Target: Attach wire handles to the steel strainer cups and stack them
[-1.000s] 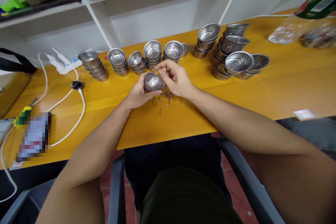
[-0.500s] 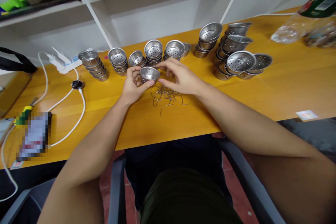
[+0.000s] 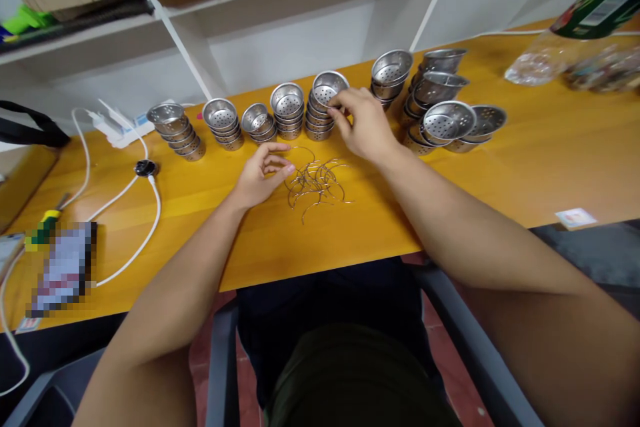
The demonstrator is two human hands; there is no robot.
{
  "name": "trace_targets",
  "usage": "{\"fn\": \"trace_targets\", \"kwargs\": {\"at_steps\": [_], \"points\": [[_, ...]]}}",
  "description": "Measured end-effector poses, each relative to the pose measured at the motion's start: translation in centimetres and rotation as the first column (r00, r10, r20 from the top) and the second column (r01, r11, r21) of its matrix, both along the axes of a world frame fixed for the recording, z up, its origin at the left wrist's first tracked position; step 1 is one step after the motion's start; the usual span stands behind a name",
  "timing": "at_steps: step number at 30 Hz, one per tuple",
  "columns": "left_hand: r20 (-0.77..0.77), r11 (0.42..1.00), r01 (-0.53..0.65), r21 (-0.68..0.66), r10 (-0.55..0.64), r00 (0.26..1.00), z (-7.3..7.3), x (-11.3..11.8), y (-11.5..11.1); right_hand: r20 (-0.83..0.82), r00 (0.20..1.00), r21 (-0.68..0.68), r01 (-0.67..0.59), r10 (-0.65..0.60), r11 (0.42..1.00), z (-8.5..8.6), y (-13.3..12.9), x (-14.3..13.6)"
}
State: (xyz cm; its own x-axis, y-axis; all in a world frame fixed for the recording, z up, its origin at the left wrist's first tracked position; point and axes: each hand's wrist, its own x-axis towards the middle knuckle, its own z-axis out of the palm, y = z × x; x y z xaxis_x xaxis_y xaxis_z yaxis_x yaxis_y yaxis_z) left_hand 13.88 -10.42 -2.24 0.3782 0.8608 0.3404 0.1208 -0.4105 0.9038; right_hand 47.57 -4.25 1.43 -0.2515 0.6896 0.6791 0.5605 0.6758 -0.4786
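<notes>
My right hand (image 3: 364,121) pinches the rim of a perforated metal cup (image 3: 327,85) at the top of a nested stack near the middle of the table. My left hand (image 3: 261,177) is held open, fingers spread and nothing in it, left of a tangle of thin curved wires (image 3: 317,183). Behind the left hand stand a short stack of the same cups (image 3: 259,121) and a taller one (image 3: 288,105). Small round holes dot the cups' walls and bottoms.
More cup stacks stand at the left (image 3: 176,133) and right (image 3: 393,73), with loosely piled cups (image 3: 447,123) there too. A power strip (image 3: 125,130) with white cables, a screwdriver (image 3: 46,225) and a blurred-out object (image 3: 65,267) lie left. A plastic bottle (image 3: 565,40) lies far right.
The cup that was between both hands is now on the stack at my right hand. My right hand has moved right and away from me; my left hand has let go and opened.
</notes>
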Motion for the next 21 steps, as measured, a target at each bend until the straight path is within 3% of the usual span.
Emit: {"fn": "trace_targets", "kwargs": {"at_steps": [5, 10, 13, 17, 21], "points": [[-0.014, 1.0, 0.001, -0.007, -0.001, 1.0, 0.3, 0.0, -0.1, 0.003, 1.0, 0.063, -0.01, 0.01, 0.998, -0.2, 0.5, -0.6], [-0.029, 1.0, -0.003, 0.009, 0.004, 1.0, 0.4, 0.0, -0.2, -0.175, 0.979, 0.108, 0.127, -0.107, 0.986, -0.3, 1.8, 1.4], [-0.035, 1.0, -0.002, 0.02, 0.003, 0.999, 0.4, 0.0, -0.2, -0.064, 0.978, -0.008, 0.2, -0.2, 0.98, -1.8, 3.3, 2.5], [-0.052, 1.0, -0.012, 0.005, 0.012, 0.999, 0.4, -0.1, -0.1, 0.12, 0.968, -0.254, 0.245, -0.221, 0.936, -3.7, 4.7, 2.2], [-0.054, 1.0, -0.007, -0.001, 0.007, 0.999, 0.4, -0.1, -0.1, 0.158, 0.95, -0.302, 0.307, -0.27, 0.903, -3.3, 4.4, 1.6]]}}
